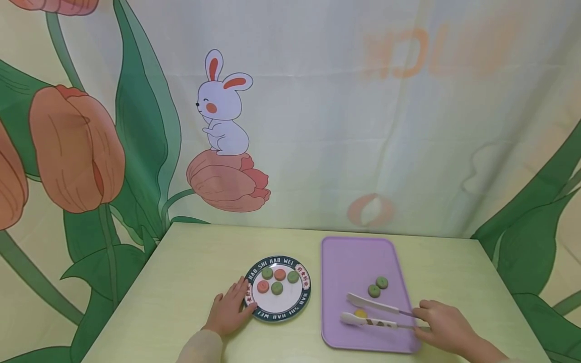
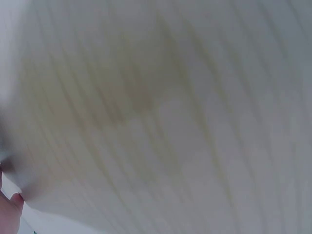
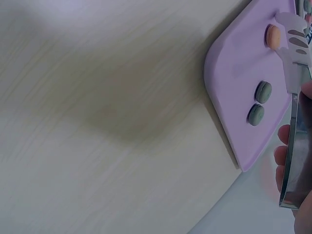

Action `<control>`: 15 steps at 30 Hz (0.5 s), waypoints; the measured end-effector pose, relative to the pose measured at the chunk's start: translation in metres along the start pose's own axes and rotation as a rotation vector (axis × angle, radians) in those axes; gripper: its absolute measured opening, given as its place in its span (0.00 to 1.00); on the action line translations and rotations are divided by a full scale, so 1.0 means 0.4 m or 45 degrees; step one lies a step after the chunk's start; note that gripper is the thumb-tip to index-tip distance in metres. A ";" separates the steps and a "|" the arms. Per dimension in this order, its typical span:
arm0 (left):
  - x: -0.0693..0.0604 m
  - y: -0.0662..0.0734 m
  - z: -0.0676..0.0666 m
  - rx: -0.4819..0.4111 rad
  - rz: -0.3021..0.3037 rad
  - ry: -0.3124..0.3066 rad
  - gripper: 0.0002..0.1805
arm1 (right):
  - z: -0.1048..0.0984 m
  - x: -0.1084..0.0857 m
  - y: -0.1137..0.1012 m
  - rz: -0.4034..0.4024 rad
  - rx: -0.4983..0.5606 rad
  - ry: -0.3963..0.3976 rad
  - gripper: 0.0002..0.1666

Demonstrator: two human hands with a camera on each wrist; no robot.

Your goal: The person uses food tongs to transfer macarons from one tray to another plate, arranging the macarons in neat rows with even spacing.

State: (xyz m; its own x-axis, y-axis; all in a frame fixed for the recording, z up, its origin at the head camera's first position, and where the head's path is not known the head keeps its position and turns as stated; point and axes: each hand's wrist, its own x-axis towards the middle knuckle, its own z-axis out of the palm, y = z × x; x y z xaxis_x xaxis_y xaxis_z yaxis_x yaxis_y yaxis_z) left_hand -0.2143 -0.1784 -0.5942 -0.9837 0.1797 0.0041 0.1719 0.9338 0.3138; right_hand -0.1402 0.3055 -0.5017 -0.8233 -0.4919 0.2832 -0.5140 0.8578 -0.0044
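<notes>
My right hand (image 1: 447, 322) grips a pair of tongs (image 1: 376, 305) with white tips, one of them patterned with brown spots. The tongs' arms are spread over the tray (image 1: 354, 262), a purple one. A yellow macaron (image 1: 360, 313) lies between the tips, partly covered by the lower one; the right wrist view shows this macaron (image 3: 274, 37) as more orange. Two green macarons (image 3: 263, 92) sit farther up the tray. With relaxed fingers, my left hand (image 1: 229, 310) touches the left rim of a plate (image 1: 277, 305), which holds several green and pink macarons (image 1: 277, 288).
The plate stands left of the tray on a pale wooden table (image 1: 181, 282). Behind the table's far edge hangs a curtain (image 1: 308, 126) printed with tulips and a rabbit. The left wrist view shows mostly blurred tabletop.
</notes>
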 end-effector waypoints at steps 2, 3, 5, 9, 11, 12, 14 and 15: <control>0.001 -0.001 0.001 -0.002 0.003 0.002 0.38 | 0.001 -0.004 0.003 -0.004 -0.003 0.016 0.10; 0.001 -0.002 0.001 -0.002 0.004 0.003 0.38 | 0.001 -0.006 0.005 -0.005 0.000 0.018 0.09; 0.002 -0.003 0.002 0.000 0.006 0.003 0.38 | -0.002 -0.008 0.006 -0.007 0.013 0.015 0.09; 0.002 -0.004 0.005 0.006 0.002 -0.002 0.39 | -0.006 -0.009 0.010 0.000 0.022 -0.029 0.09; 0.002 -0.005 0.006 0.006 0.002 -0.001 0.39 | -0.008 -0.010 0.012 0.008 0.023 -0.057 0.10; 0.002 -0.005 0.006 0.006 0.001 -0.001 0.39 | -0.009 -0.010 0.012 0.017 0.025 -0.076 0.10; 0.002 -0.005 0.006 0.005 0.002 0.001 0.39 | -0.012 -0.010 0.013 0.039 0.027 -0.122 0.11; 0.002 -0.006 0.006 0.005 0.002 0.001 0.39 | -0.014 -0.010 0.013 0.051 0.031 -0.146 0.11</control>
State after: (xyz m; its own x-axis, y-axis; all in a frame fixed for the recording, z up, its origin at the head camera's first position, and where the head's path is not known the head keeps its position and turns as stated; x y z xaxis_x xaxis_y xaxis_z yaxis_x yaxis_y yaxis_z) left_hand -0.2154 -0.1795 -0.5973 -0.9834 0.1813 0.0053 0.1740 0.9347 0.3099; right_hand -0.1384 0.3129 -0.4974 -0.8649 -0.4719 0.1711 -0.4843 0.8741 -0.0372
